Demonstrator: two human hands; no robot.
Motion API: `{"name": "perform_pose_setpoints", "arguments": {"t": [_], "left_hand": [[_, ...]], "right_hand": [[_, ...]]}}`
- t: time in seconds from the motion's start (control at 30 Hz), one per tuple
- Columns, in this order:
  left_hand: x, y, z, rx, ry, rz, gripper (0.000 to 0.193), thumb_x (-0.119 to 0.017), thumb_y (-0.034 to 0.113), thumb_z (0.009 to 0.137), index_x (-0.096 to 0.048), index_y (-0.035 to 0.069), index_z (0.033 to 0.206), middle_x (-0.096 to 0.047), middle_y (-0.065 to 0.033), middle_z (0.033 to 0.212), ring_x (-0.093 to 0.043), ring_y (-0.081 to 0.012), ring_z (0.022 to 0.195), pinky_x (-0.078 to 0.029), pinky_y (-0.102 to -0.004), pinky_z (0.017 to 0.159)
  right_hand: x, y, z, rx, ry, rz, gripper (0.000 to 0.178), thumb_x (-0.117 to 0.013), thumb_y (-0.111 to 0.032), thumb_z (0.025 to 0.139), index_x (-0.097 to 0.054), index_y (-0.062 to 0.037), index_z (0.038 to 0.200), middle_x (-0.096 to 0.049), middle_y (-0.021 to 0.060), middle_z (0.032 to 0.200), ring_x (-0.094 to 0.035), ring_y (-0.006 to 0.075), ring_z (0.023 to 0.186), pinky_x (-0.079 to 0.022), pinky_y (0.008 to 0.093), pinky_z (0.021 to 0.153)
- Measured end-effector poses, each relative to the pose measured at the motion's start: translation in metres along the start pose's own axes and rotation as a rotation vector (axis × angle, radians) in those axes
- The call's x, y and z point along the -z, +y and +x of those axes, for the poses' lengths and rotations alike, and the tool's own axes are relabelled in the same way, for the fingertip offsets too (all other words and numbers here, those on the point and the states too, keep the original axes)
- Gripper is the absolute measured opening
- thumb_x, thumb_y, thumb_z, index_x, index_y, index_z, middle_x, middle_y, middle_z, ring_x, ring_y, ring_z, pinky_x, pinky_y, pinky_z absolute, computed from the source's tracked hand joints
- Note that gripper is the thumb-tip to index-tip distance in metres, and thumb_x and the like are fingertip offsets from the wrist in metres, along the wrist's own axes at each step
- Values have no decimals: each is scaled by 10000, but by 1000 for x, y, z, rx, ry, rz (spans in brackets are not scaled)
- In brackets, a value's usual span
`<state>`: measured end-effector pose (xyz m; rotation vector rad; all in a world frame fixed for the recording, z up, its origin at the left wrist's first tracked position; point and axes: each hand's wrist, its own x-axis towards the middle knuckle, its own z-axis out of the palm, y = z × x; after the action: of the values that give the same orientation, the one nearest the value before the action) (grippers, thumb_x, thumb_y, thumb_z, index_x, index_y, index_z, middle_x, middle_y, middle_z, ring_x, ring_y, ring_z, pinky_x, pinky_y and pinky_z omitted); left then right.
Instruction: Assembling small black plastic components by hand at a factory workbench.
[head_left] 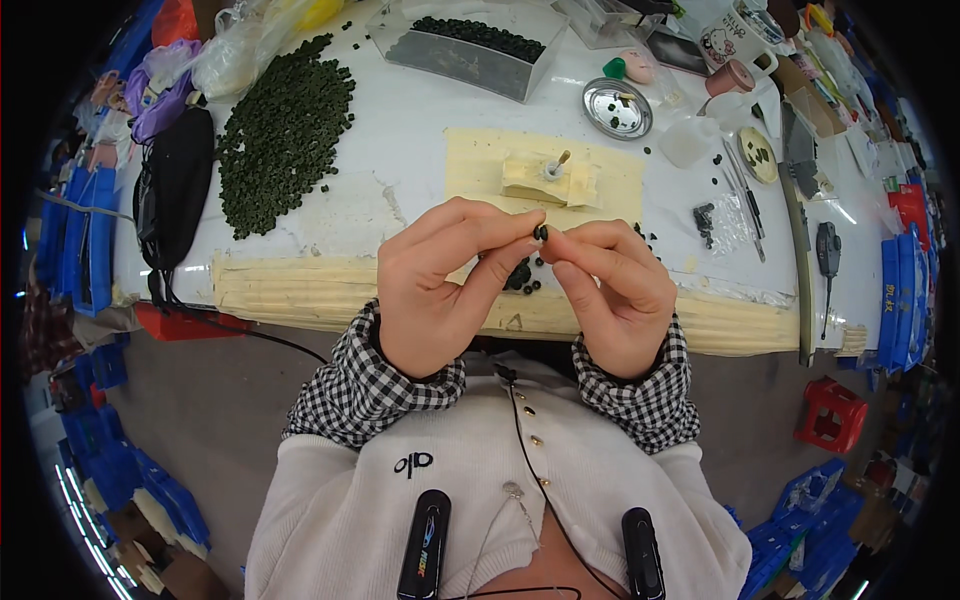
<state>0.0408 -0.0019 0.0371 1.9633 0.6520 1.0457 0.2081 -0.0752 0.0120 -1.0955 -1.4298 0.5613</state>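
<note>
In front of me, over the near edge of the table, my left hand (435,285) pinches a small black round piece (541,233) between thumb and forefinger. From the other side my right hand (622,295) meets it, its fingers curled and bunched and the forefinger tip at the piece. Whether these fingers pinch something of their own is hidden. Several loose black pieces (521,276) lie on the table below and between the hands. Just beyond them stands a cream-coloured block (530,180) with a short upright peg (558,165), on a pale yellow sheet (475,145).
A large heap of dark green pieces (285,140) spreads at the left, beside a black pouch (183,180). A clear bin (460,68) of dark pieces stands at the back. On the right are a metal dish (592,108), tweezers (745,205), a mug (735,45) and a red stool (832,415).
</note>
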Motion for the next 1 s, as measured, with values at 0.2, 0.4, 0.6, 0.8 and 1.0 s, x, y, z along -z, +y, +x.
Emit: {"name": "perform_pose_setpoints", "arguments": {"t": [0.2, 0.4, 0.6, 0.8, 1.0], "left_hand": [[-4, 0, -4, 294, -2, -479, 181, -576, -22, 913, -658, -48, 1073, -651, -107, 926, -631, -139, 815, -529, -244, 741], [-3, -4, -4, 361, -68, -572, 175, -570, 8, 928, -654, -53, 1069, -657, -123, 950, -628, -141, 799, -522, -258, 726], [-3, -4, -5, 351, -78, -565, 162, -585, -10, 915, -652, -62, 1053, -652, -130, 943, -627, -151, 793, -519, -266, 718], [-3, -4, -7, 328, -79, -524, 187, -648, -12, 876, -669, -50, 1059, -641, -95, 948, -628, -112, 810, -524, -222, 736], [-4, 0, -6, 320, -38, -449, 194, -663, -4, 867, -668, -49, 1056, -645, -109, 973, -638, -128, 849, -529, -235, 752]], "right_hand": [[-1, -2, 1, 21, 19, 6, 252, -650, 69, 818, -683, 8, 1061, -641, 103, 947, -632, 172, 841, -507, 262, 719], [-1, -1, 4, 0, 72, 44, 193, -679, 63, 796, -690, 9, 981, -645, 102, 918, -630, 180, 827, -500, 274, 737], [-3, 1, 4, -7, 108, 47, 194, -707, 52, 775, -691, 6, 963, -649, 101, 899, -631, 182, 816, -496, 276, 734], [-1, 1, 5, -5, 93, 27, 197, -710, 51, 770, -690, 8, 961, -645, 107, 892, -637, 193, 810, -503, 276, 715], [1, -4, 6, 112, 71, -167, 233, -687, 83, 777, -677, 14, 999, -630, 117, 906, -637, 213, 797, -514, 279, 691]]}}
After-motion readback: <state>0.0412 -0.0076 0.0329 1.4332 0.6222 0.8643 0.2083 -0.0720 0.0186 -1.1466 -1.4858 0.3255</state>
